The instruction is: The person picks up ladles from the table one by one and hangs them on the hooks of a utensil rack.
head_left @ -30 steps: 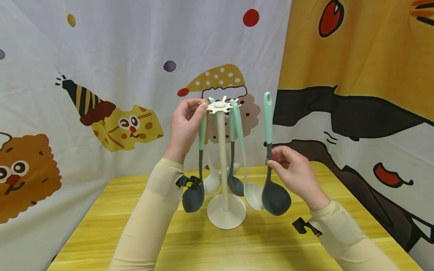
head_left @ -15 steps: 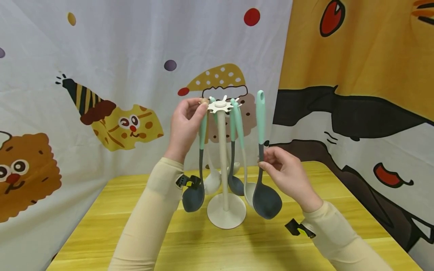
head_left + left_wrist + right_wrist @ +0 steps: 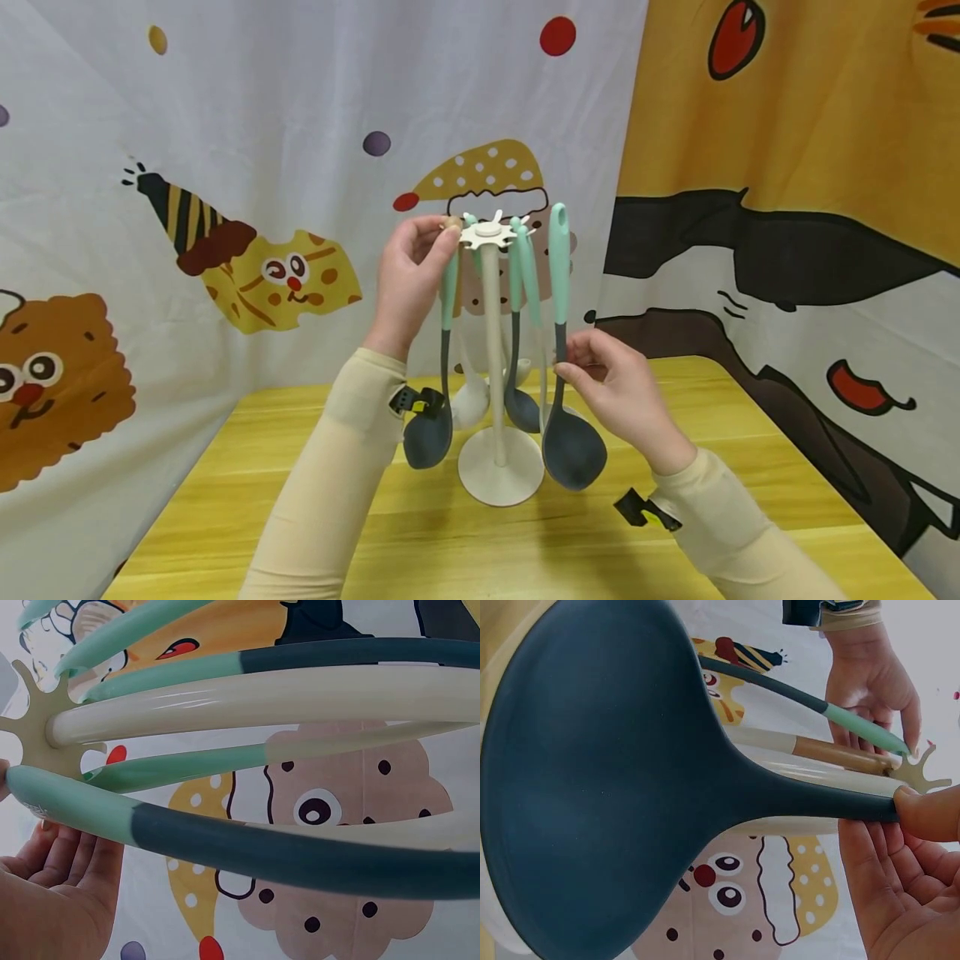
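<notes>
My right hand (image 3: 618, 383) pinches the dark neck of a ladle (image 3: 573, 450) between thumb and fingers. This ladle stands upright, its mint handle (image 3: 559, 262) rising beside the rack's top and its broad bowl hanging low. In the right wrist view the bowl (image 3: 600, 780) fills the left side. My left hand (image 3: 412, 271) is up at the cream utensil rack (image 3: 492, 350), where thumb and fingers pinch the mint handle end of another dark ladle (image 3: 427, 437). In the left wrist view that mint handle (image 3: 75, 806) meets a hooked arm of the rack.
Several other utensils hang around the rack, including a white ladle (image 3: 471, 404) and a smaller dark one (image 3: 522, 410). A brown handle (image 3: 844, 755) shows beneath the left hand. The round base stands on a yellow wooden table (image 3: 300, 500), before a cartoon-printed curtain (image 3: 300, 108).
My right hand has carried the ladle leftward, closer to the rack, so it now overlaps the white utensil hanging there. The left hand and rack have stayed put.
</notes>
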